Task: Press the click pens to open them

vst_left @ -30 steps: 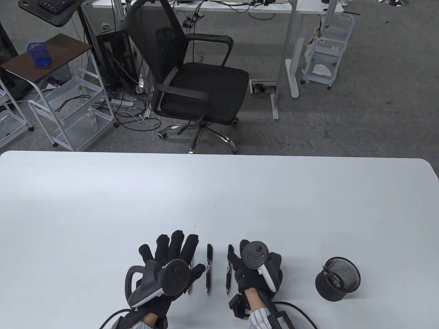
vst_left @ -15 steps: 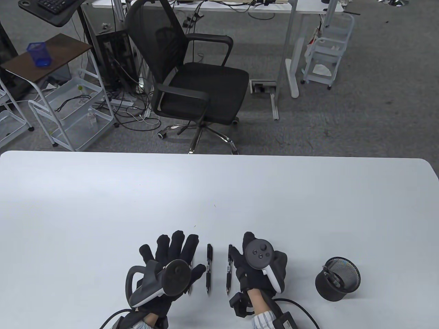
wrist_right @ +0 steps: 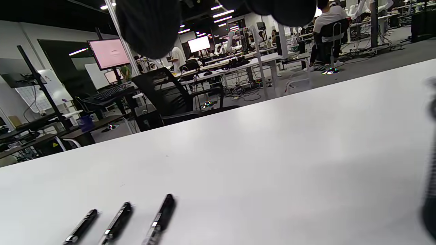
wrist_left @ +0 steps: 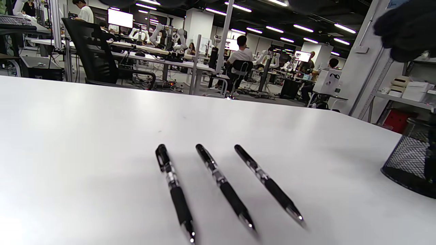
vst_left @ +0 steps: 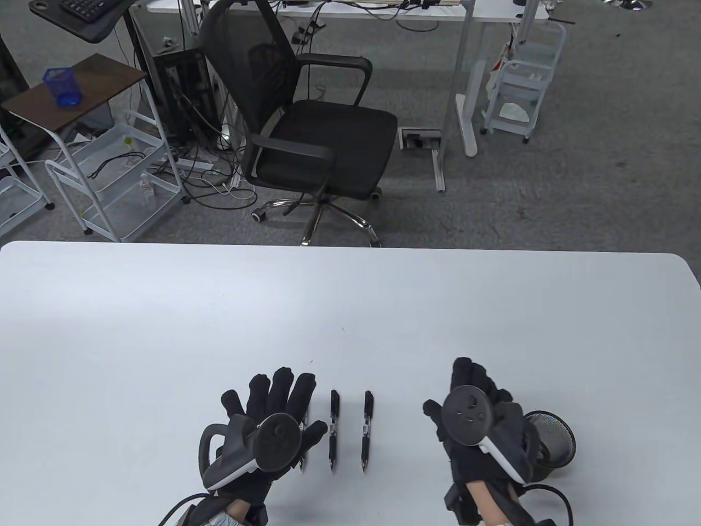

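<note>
Three black click pens lie side by side on the white table (vst_left: 164, 329), metal tips toward me. The left pen (vst_left: 304, 438) is partly hidden under my left hand (vst_left: 271, 408), which lies with fingers spread. The middle pen (vst_left: 333, 430) and the right pen (vst_left: 367, 430) lie free. My right hand (vst_left: 476, 405) is open and holds nothing, to the right of the pens and over the black mesh cup (vst_left: 553, 438). The left wrist view shows the left pen (wrist_left: 174, 190), middle pen (wrist_left: 223, 185) and right pen (wrist_left: 267, 182). The right wrist view shows the right pen (wrist_right: 161, 212).
The mesh cup stands near the table's front right and also shows in the left wrist view (wrist_left: 412, 166). A black office chair (vst_left: 312, 126) stands beyond the table's far edge.
My right hand has moved off the right pen and to the right, up to the mesh cup, with its fingers spread. The pens and my left hand have stayed put.
</note>
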The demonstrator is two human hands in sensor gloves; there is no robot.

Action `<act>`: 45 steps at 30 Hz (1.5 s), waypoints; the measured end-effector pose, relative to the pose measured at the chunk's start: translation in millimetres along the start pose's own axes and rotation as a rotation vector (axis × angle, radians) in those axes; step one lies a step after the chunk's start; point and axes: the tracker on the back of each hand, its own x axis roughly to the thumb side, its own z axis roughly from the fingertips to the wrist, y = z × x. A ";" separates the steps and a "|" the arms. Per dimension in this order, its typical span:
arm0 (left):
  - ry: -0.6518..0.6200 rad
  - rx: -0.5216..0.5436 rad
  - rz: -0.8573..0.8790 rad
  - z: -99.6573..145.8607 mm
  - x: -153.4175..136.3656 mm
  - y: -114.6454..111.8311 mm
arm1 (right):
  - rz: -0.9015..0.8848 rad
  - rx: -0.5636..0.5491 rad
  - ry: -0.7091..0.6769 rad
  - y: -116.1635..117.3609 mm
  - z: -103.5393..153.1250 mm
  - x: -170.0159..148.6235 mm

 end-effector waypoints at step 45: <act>0.007 -0.017 -0.014 -3.3 1.4 -2.2 | -0.093 0.014 0.174 50.2 16.2 -128.1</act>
